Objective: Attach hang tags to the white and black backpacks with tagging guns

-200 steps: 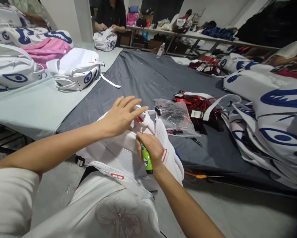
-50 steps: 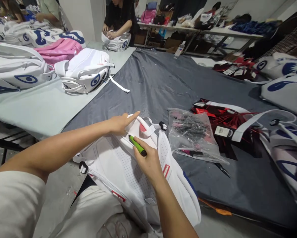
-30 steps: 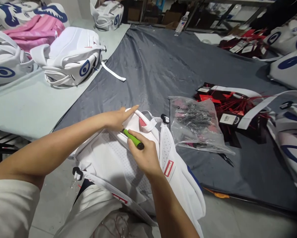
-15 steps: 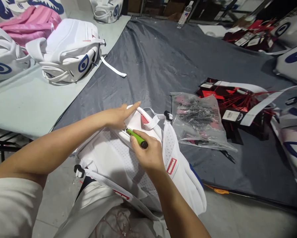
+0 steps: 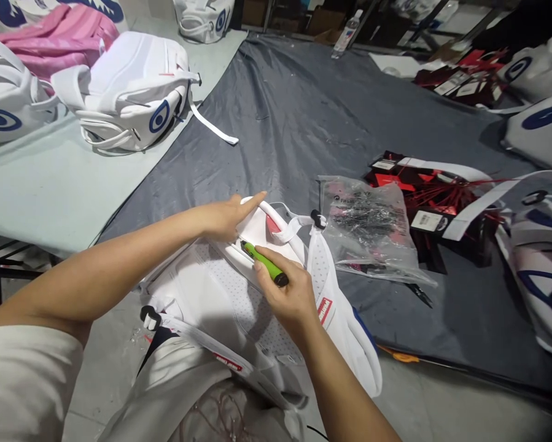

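A white backpack (image 5: pixel 183 276) rests on my lap against the table edge, its dotted back panel facing up. My left hand (image 5: pixel 227 218) grips the bag's top edge beside the carry handle, one finger stretched along it. Held in my right hand (image 5: pixel 289 288) is a slim green tool with a black end (image 5: pixel 271 267); its tip is at the seam below the handle, close to my left fingers. I cannot make out the exact kind of tool. A shoulder strap with a red label (image 5: pixel 324 310) and a black buckle (image 5: pixel 318 219) lies to the right.
Right of the bag sit a clear plastic bag of black bits (image 5: pixel 368 224) and a pile of black-and-red tags (image 5: pixel 427 215). More white backpacks (image 5: pixel 119 92) stand at left and right. A pink bag (image 5: pixel 59 40) and a bottle (image 5: pixel 347 35) are farther back on the grey cloth-covered table (image 5: pixel 280 123) side.
My right hand has shifted slightly right and down with the green tool, whose tip has moved a little away from my left fingers. My left hand keeps its hold on the backpack.
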A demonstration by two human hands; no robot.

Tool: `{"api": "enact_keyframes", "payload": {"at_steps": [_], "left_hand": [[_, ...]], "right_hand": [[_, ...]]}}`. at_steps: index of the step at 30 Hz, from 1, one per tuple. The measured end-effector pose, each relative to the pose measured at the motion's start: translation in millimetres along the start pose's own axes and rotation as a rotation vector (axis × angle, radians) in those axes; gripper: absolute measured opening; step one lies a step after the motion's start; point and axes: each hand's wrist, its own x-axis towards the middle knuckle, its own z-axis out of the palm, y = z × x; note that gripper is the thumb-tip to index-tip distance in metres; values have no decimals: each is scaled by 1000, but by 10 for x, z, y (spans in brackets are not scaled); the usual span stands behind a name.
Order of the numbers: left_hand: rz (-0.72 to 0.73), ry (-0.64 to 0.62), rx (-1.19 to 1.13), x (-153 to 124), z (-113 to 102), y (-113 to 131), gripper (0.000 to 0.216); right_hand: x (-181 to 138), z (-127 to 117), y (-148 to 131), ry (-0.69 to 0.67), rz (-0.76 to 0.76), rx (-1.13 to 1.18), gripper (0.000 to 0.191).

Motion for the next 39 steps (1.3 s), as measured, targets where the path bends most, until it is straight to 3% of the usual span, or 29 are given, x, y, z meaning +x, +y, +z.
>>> {"api": "enact_keyframes", "payload": {"at_steps": [4,17,26,34,39], "left_hand": [[11,0,2,13,12,-18,105],[-5,-10,45,19,-8,-9,103],[19,20,54,39,11,-38,103],[14,32,66,39,30,-44,102],[17,28,54,35,24,-40,101]], "right_hand": [[70,-30,0,-95,20,66,31],[126,-1,3,-209,-9,134,35],[105,-25,-23,-185,-60,-35,37],[91,27,-13,-127,-59,15,38],[109,23,-53,-167,-27,39,36]]}}
